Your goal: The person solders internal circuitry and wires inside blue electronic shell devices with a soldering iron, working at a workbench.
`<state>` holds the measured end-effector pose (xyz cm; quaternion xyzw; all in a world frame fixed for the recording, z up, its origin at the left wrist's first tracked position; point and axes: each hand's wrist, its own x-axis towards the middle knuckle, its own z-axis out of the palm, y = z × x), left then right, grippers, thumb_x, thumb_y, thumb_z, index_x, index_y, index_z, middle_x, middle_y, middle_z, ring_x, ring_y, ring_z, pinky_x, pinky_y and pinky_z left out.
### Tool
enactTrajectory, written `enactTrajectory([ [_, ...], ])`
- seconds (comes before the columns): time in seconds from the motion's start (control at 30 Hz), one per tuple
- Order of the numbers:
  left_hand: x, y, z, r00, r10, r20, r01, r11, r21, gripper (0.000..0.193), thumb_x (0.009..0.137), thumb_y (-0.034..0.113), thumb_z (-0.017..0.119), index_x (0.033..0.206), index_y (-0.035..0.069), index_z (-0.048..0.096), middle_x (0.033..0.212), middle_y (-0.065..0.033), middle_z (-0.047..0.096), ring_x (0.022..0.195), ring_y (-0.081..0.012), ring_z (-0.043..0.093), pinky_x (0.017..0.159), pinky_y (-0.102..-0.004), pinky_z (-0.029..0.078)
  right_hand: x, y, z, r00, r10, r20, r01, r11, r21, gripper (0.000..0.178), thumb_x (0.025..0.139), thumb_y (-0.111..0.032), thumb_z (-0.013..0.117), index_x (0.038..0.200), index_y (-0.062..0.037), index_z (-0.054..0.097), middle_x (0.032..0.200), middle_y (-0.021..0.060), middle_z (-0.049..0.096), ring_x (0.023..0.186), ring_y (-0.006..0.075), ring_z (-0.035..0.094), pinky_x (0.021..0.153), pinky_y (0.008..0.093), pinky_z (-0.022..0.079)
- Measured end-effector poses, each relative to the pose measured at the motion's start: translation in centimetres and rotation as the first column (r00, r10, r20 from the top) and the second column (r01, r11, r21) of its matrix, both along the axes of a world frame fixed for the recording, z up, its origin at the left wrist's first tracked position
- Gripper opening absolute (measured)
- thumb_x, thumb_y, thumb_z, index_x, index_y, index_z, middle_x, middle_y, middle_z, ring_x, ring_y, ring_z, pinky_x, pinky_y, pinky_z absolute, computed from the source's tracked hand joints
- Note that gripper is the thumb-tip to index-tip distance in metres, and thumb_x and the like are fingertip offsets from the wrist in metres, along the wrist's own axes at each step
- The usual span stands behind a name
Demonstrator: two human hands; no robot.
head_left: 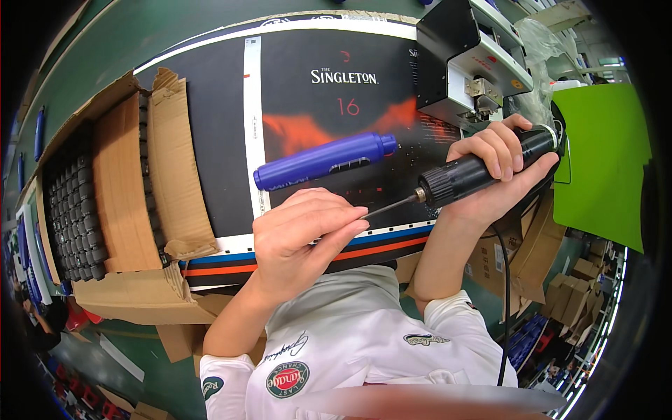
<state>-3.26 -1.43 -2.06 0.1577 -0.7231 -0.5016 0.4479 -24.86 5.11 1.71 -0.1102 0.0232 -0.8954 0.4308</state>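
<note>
My right hand (500,164) is wrapped round the black body of an electric screwdriver (458,180), whose thin metal bit slants down to the left. At the bit's tip, the thumb and fingers of my left hand (301,234) are pinched together. Whatever lies between those fingertips is too small and hidden to make out. Just beyond my left hand, a blue cylindrical housing (308,162) with a dark slot and a narrower end rests on a black printed mat (217,133), touched by neither hand.
On the left stands an open cardboard box (185,168) with rows of small black parts (73,210). A black and silver machine (476,70) sits at the far right, near a green panel (602,161) and clear plastic bag (542,52). A black cord (505,301) hangs beside my right arm.
</note>
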Motion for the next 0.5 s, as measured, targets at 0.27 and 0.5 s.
enactTrajectory([
  [0.27, -0.1, -1.9, 1.7, 0.993, -0.025, 0.118, 0.037, 0.994, -0.102, 0.047, 0.085, 0.022, 0.073, 0.121, -0.006, 0.061, 0.099, -0.0155, 0.068, 0.093, -0.0254, 0.065, 0.077, -0.033, 0.052, -0.6, 0.3, 0.4, 1.0, -0.009, -0.023, 0.009, 1.0, -0.007, 0.058, 0.089, -0.063, 0.058, 0.104, -0.0076, 0.057, 0.064, -0.0036, 0.05, 0.05, 0.0058, 0.046, 0.051, 0.0212, 0.043],
  [0.5, -1.8, -3.4, -0.1, 0.625, 0.581, 0.522, -0.117, 0.73, -0.673, 0.046, 0.081, 0.022, 0.075, 0.119, -0.001, 0.063, 0.124, -0.0139, 0.059, 0.121, -0.0333, 0.053, 0.107, -0.0495, 0.036, -2.4, 1.4, 1.6, 0.984, -0.159, -0.084, 0.163, 0.986, 0.036, 0.054, 0.089, -0.061, 0.061, 0.102, -0.0091, 0.056, 0.062, -0.0047, 0.048, 0.048, 0.0051, 0.045, 0.048, 0.0207, 0.041],
])
